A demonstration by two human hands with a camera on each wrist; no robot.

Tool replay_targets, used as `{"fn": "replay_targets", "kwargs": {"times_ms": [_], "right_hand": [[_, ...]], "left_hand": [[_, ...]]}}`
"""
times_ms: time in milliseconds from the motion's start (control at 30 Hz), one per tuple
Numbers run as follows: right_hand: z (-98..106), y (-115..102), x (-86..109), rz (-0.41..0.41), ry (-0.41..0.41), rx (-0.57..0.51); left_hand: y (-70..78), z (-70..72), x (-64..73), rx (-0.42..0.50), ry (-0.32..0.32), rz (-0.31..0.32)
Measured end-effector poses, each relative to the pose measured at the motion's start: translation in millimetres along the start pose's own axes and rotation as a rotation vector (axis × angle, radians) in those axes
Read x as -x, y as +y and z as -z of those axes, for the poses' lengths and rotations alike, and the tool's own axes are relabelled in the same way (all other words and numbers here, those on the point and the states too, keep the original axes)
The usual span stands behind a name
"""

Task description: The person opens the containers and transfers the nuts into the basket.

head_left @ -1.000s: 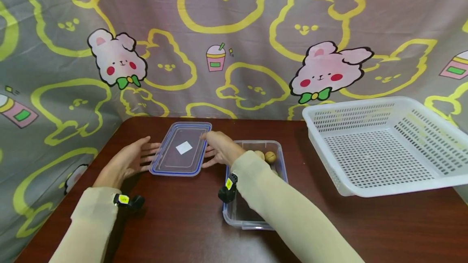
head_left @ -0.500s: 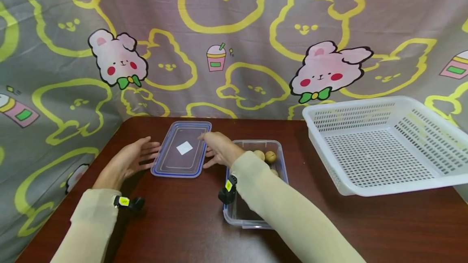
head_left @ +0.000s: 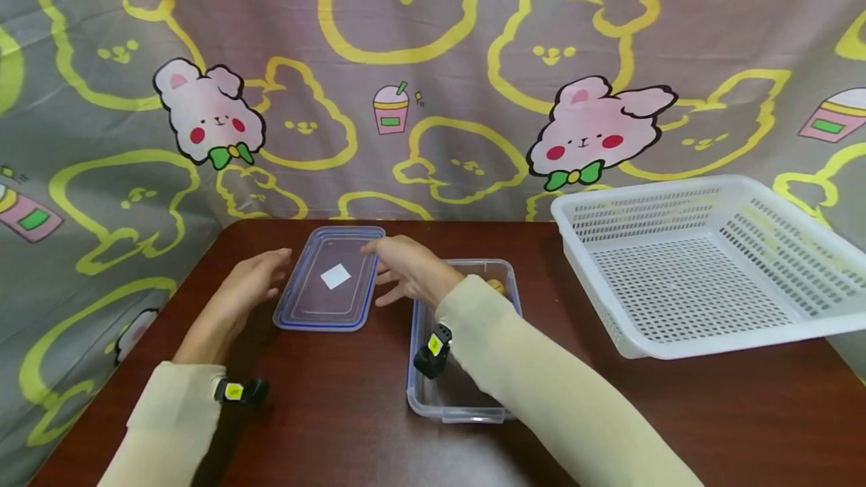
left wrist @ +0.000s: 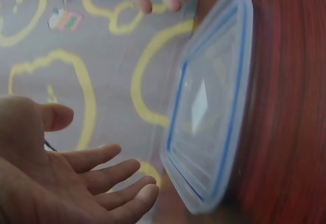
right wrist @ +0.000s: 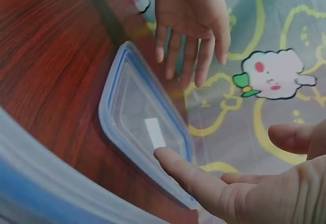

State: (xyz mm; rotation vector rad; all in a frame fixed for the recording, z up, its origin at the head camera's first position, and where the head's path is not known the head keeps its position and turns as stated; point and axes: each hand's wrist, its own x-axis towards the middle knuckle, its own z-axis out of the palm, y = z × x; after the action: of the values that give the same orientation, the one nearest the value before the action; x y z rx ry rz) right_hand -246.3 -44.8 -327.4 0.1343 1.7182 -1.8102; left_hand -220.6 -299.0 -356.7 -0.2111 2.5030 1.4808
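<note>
A clear plastic lid (head_left: pixel 318 299) with a blue seal and a white square label lies flat on the table. My left hand (head_left: pixel 246 284) hovers at its left side, fingers loosely extended; the left wrist view shows a gap between the fingertips and the lid (left wrist: pixel 219 132). On the other side is my right hand (head_left: pixel 413 269), holding nothing. Its forefinger overlaps the lid (right wrist: pixel 137 137) in the right wrist view. Under the right forearm stands a clear food container (head_left: pixel 467 413), with a brown walnut-like ball (head_left: pixel 497 286) visible inside. The sleeve hides much of the container.
A white perforated plastic basket (head_left: pixel 602 307) stands on the right of the dark wooden table (head_left: pixel 338 404). Behind the table hangs a grey curtain (head_left: pixel 467 81) printed with rabbits and yellow outlines.
The left hand has risen slightly off the lid's left edge, its fingers bunching closer together. The right forearm has shifted a little and covers more of the container. The lid stays in place.
</note>
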Motion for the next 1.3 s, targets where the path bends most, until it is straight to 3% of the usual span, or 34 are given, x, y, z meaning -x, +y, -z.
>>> {"fn": "replay_targets", "kwargs": {"times_ms": [133, 267, 367, 633, 833, 1100, 1300], "right_hand": [[5, -4, 13.3, 0.024, -0.004, 0.018], [14, -6, 28.7, 0.063, 0.001, 0.067], [23, -5, 40.7, 0.098, -0.013, 0.114], [50, 1, 75.1, 0.150, -0.006, 0.208], [67, 13, 93.9, 0.171, -0.056, 0.262], [83, 32, 110.1, 0.164, -0.103, 0.283], [98, 39, 114.2, 0.163, -0.101, 0.322]], "left_hand": [[15.7, -12.4, 12.6, -0.037, 0.039, -0.061], [30.4, -27.8, 27.1, -0.151, 0.072, -0.123], [36.8, -40.2, 38.4, -0.186, 0.087, -0.159], [38.4, -81.7, 72.7, -0.078, 0.045, -0.218], [31.5, -111.1, 93.3, -0.055, -0.005, -0.229], [17.4, -147.5, 111.1, 0.043, -0.067, -0.261], [14.4, -166.2, 119.2, 0.101, -0.121, -0.242]]}}
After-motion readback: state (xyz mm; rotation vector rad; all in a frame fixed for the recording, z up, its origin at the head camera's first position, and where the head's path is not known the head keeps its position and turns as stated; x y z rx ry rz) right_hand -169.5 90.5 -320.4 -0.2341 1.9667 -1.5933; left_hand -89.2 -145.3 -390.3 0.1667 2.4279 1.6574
